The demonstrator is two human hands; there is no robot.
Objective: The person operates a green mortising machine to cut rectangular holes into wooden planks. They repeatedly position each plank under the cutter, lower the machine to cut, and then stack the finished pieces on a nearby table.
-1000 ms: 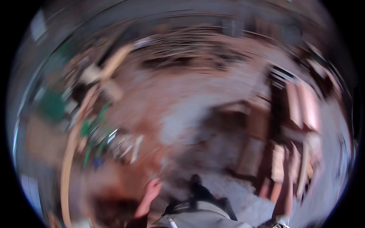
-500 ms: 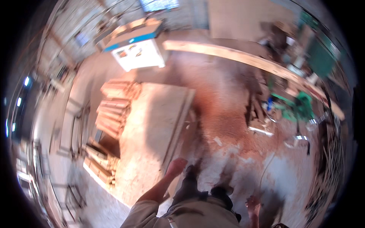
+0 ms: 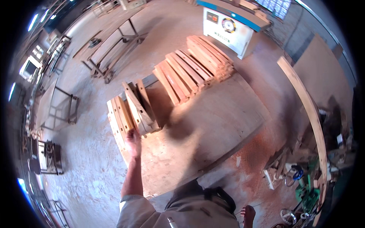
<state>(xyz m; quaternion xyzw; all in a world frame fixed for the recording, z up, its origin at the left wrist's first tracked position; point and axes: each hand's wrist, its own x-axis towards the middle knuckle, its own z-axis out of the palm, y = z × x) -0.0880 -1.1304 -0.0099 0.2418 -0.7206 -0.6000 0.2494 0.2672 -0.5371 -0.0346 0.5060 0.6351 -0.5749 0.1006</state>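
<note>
My left hand (image 3: 133,141) reaches to the near end of a group of pale wooden slats (image 3: 122,117) with small slots cut in them. It is at or against the slat ends; its fingers are too blurred to show whether they grip. Beside it, more slotted slats (image 3: 137,104) lean at an angle on the stack. All rest on a wide wooden board surface (image 3: 213,133). Farther along lie larger stacks of reddish slats (image 3: 178,76). My right hand (image 3: 248,215) hangs low at my right side, fingers loosely bent and apart, holding nothing.
A white machine with a blue-edged top (image 3: 228,28) stands beyond the board. A long timber beam (image 3: 310,110) runs along the right, near green machinery (image 3: 307,193) and wood scraps. Metal-framed tables (image 3: 114,45) stand at the left on the dusty floor.
My view has swung left, so the board and slats now lie in front of me. My left hand has moved from beside the board to the near slat stack.
</note>
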